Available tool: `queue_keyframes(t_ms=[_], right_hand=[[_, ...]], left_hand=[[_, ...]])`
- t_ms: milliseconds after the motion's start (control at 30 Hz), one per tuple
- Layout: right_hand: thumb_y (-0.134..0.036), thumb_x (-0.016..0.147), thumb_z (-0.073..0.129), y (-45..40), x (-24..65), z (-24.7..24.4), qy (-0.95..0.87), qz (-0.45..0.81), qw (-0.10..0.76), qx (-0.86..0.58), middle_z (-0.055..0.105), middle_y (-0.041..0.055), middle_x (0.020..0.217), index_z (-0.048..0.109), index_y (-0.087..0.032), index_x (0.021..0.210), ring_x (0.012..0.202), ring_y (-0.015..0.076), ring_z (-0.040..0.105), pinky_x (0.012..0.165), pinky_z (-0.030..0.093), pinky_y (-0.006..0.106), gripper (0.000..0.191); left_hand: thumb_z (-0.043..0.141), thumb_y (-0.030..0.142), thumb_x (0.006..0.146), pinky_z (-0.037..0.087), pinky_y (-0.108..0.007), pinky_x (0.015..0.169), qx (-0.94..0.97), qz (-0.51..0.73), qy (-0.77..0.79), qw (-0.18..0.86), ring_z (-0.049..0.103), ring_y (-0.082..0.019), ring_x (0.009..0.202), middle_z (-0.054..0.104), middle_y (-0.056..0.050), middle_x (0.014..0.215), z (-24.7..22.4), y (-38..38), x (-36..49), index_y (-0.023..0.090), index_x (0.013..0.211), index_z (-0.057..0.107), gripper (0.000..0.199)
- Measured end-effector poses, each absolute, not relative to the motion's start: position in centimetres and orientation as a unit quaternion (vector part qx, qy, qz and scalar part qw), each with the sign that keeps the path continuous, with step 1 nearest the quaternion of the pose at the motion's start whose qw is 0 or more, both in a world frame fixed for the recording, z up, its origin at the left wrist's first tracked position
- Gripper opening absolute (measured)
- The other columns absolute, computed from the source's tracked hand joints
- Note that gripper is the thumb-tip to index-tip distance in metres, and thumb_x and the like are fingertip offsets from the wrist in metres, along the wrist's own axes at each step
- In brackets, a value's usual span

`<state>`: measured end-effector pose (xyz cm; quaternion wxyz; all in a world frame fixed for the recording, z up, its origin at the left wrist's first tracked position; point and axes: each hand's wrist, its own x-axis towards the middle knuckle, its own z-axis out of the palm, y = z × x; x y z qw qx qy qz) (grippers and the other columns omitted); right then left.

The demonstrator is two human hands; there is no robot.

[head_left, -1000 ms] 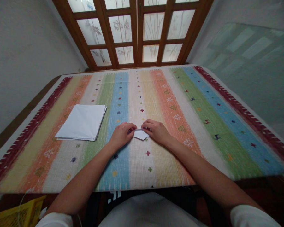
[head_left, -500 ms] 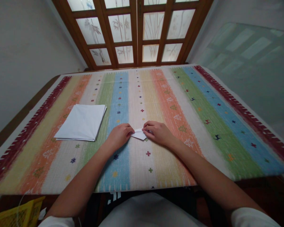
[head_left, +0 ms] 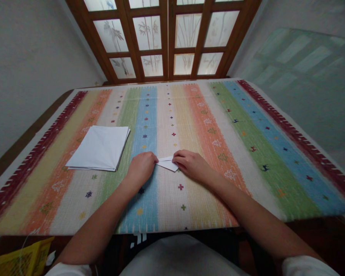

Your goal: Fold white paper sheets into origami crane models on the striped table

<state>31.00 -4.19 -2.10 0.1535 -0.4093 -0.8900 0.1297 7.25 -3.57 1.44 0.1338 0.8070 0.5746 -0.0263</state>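
Note:
A small piece of folded white paper [head_left: 167,164] lies on the striped tablecloth in front of me, with a fold line across its upper part. My left hand [head_left: 142,164] is closed, pinching the paper's left end between thumb and fingers. At the right end my right hand [head_left: 189,163] grips it too, its fingers curled over the edge and partly hiding it. To the left of my hands rests a stack of white paper sheets [head_left: 99,147], roughly square, the top one showing crease lines.
The striped tablecloth [head_left: 218,199] covers the table. A yellow basket [head_left: 20,257] sits below the table's front left edge. Beyond the far edge stands a wooden door with glass panes [head_left: 166,42]. A glass panel [head_left: 301,76] leans at the right wall.
My left hand has shifted slightly left along the paper, uncovering more of its left end. The right hand's fingers have closed in a little. The paper stack has stayed put.

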Motion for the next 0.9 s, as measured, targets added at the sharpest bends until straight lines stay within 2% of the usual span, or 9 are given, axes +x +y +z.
queue_keyframes(t_ms=[67,133,200,333,433,567,733,833,900], right_hand=[[-0.028,0.104,0.066,-4.9,30.9,-1.4,-0.890,0.130,0.145,-0.412,0.076,0.0121,0.116,0.079,-0.017,0.107,0.100,0.0236,0.071,0.081,0.052,0.033,0.017],[-0.044,0.096,0.079,-5.5,30.8,-0.9,-0.894,0.125,0.119,-0.414,0.075,0.0133,0.119,0.077,-0.017,0.104,0.100,0.0262,0.070,0.078,0.052,0.034,0.029],[-0.047,0.091,0.084,-5.9,30.6,-0.6,-0.895,0.110,0.092,-0.422,0.075,0.0144,0.121,0.076,-0.016,0.103,0.100,0.0270,0.071,0.075,0.051,0.034,0.034],[-0.037,0.097,0.079,-6.1,30.3,-0.8,-0.893,0.092,0.079,-0.434,0.075,0.0125,0.119,0.076,-0.017,0.104,0.098,0.0243,0.071,0.073,0.048,0.032,0.021],[-0.030,0.103,0.069,-6.0,30.2,-1.2,-0.893,0.088,0.092,-0.431,0.076,0.0118,0.114,0.076,-0.016,0.108,0.095,0.0223,0.070,0.071,0.047,0.031,0.017],[-0.025,0.105,0.061,-5.9,30.4,-1.6,-0.887,0.098,0.116,-0.437,0.077,0.0120,0.111,0.077,-0.016,0.098,0.092,0.0210,0.070,0.072,0.046,0.031,0.020],[-0.030,0.106,0.063,-5.5,30.7,-1.8,-0.852,0.154,0.166,-0.472,0.078,0.0093,0.101,0.074,-0.019,0.097,0.089,0.0217,0.070,0.073,0.045,0.031,0.018],[-0.027,0.102,0.067,-5.3,30.8,-1.9,-0.815,0.198,0.202,-0.505,0.076,0.0055,0.092,0.070,-0.021,0.098,0.083,0.0201,0.067,0.072,0.043,0.030,0.008],[-0.023,0.099,0.069,-5.2,30.8,-1.9,-0.806,0.211,0.214,-0.509,0.076,0.0050,0.094,0.070,-0.022,0.101,0.085,0.0203,0.067,0.074,0.044,0.030,0.002]], left_hand=[[0.058,0.010,0.099,0.058,-0.041,0.087,0.809,-0.026,0.574,0.121,0.076,-0.031,0.101,0.081,-0.014,0.109,1.4,-3.8,7.2,0.019,0.106,0.085,0.029],[0.056,0.008,0.099,0.058,-0.042,0.087,0.823,-0.019,0.560,0.095,0.074,-0.032,0.102,0.080,-0.014,0.106,1.3,-4.0,7.2,0.017,0.101,0.083,0.029],[0.052,0.004,0.097,0.057,-0.043,0.088,0.841,-0.001,0.536,0.073,0.071,-0.031,0.103,0.077,-0.015,0.103,1.3,-4.2,7.4,0.015,0.097,0.080,0.030],[0.056,0.001,0.090,0.055,-0.042,0.099,0.905,0.065,0.402,0.121,0.065,-0.027,0.112,0.072,-0.012,0.117,1.0,-4.4,7.8,0.017,0.110,0.073,0.031],[0.062,0.012,0.091,0.054,-0.043,0.102,0.919,0.106,0.341,0.167,0.062,-0.028,0.118,0.068,-0.012,0.125,0.6,-4.2,7.8,0.019,0.117,0.067,0.027],[0.064,0.023,0.093,0.055,-0.039,0.096,0.895,0.119,0.367,0.223,0.065,-0.025,0.108,0.068,-0.010,0.116,-0.2,-3.6,7.5,0.020,0.109,0.065,0.016],[0.062,0.029,0.099,0.054,-0.036,0.088,0.875,0.136,0.390,0.253,0.066,-0.022,0.094,0.071,-0.007,0.104,-0.8,-2.9,7.3,0.020,0.103,0.065,0.011],[0.061,0.026,0.100,0.053,-0.034,0.083,0.861,0.145,0.410,0.262,0.066,-0.020,0.088,0.072,-0.006,0.099,-1.0,-2.7,7.3,0.020,0.101,0.066,0.008],[0.061,0.021,0.098,0.053,-0.033,0.083,0.854,0.151,0.419,0.267,0.066,-0.019,0.087,0.073,-0.005,0.097,-1.0,-2.6,7.4,0.019,0.099,0.068,0.007]])
